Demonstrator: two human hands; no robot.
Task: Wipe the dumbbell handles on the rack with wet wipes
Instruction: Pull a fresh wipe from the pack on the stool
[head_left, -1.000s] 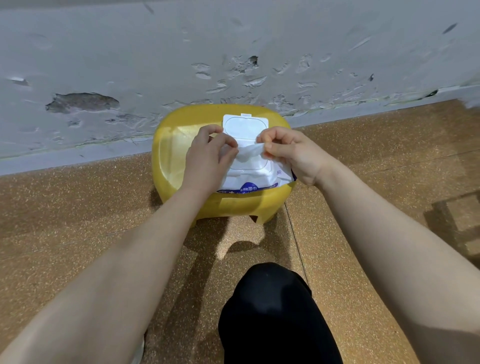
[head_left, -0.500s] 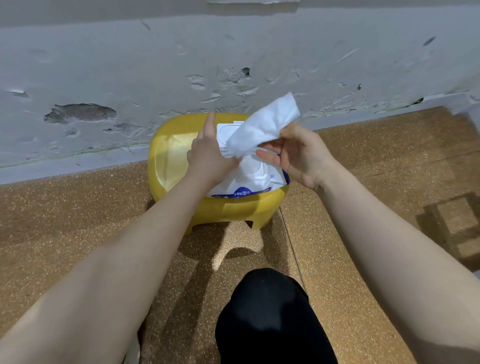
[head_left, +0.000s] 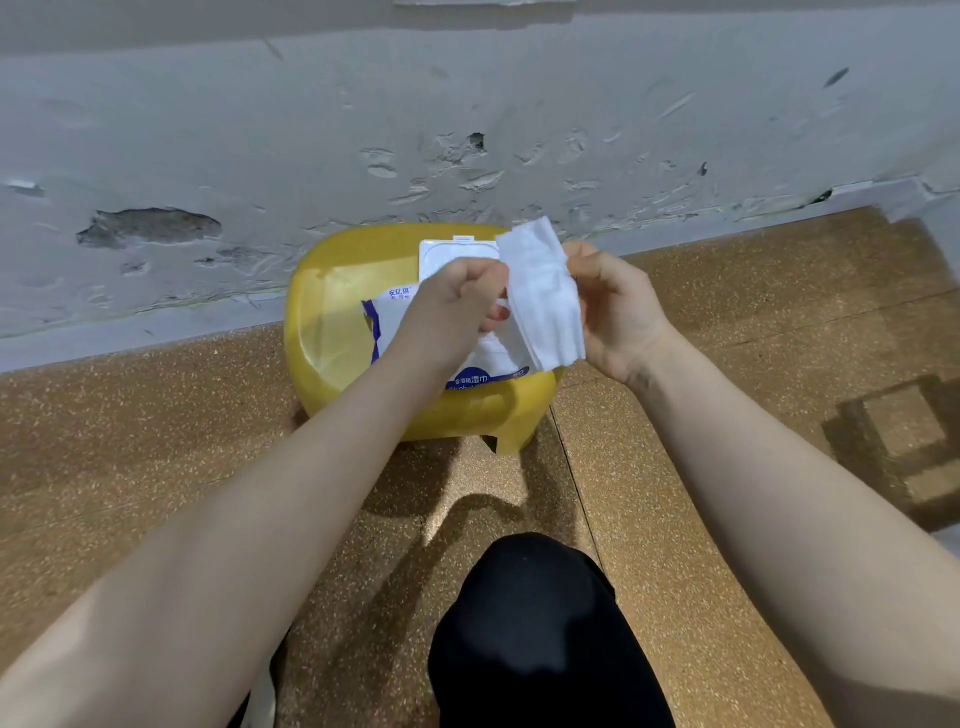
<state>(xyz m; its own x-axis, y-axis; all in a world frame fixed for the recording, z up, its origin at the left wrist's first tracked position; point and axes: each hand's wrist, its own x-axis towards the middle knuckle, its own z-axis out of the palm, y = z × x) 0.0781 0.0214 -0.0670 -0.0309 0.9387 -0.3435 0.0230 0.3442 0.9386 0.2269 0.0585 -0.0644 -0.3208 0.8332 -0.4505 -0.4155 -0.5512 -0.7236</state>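
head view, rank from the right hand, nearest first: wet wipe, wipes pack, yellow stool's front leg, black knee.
From the right hand:
1. wet wipe, pinched in its fingers, on its left.
2. wipes pack, lying on the stool top, just left of the wipe and under the left hand.
3. yellow stool's front leg, below the hand.
4. black knee, at the bottom of the view.

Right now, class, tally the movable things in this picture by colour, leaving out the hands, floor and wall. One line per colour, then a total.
Yellow: 1, the stool
White: 2, the wet wipe pack on the stool and the loose wipe held above it
Total: 3
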